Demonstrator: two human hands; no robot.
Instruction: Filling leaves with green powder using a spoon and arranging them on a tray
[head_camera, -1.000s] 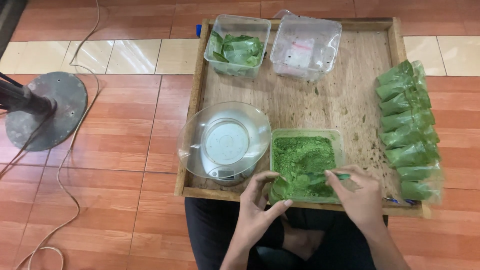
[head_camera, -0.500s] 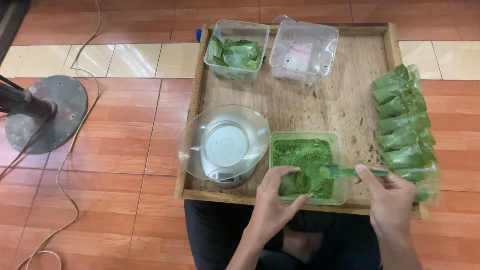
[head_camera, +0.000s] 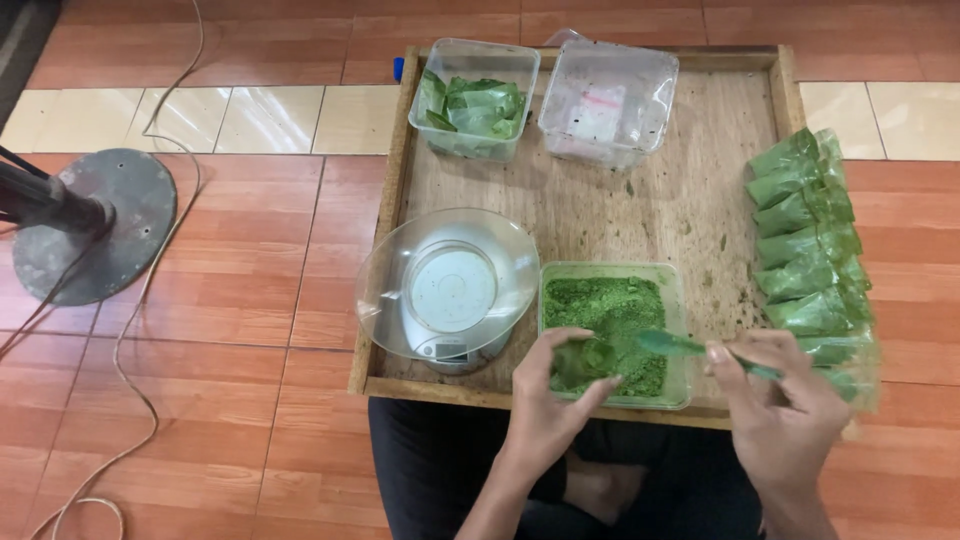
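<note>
A small bag (head_camera: 582, 360), at the tub's (head_camera: 680, 300) seven o'clock, was gripped by the left hand (head_camera: 545, 410) while a green spoon (head_camera: 690, 348) was grasped by the right hand (head_camera: 785, 410); filling seemed underway, so careful tipping would be required.

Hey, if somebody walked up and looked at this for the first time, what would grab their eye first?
Probably the bright green powder in the clear tub at the near edge of the wooden tray, where the left hand holds a small bag and the right hand a green scoop. Next, the row of filled green packets along the tray's right side, and the clear-bowled kitchen scale at its left.
</note>
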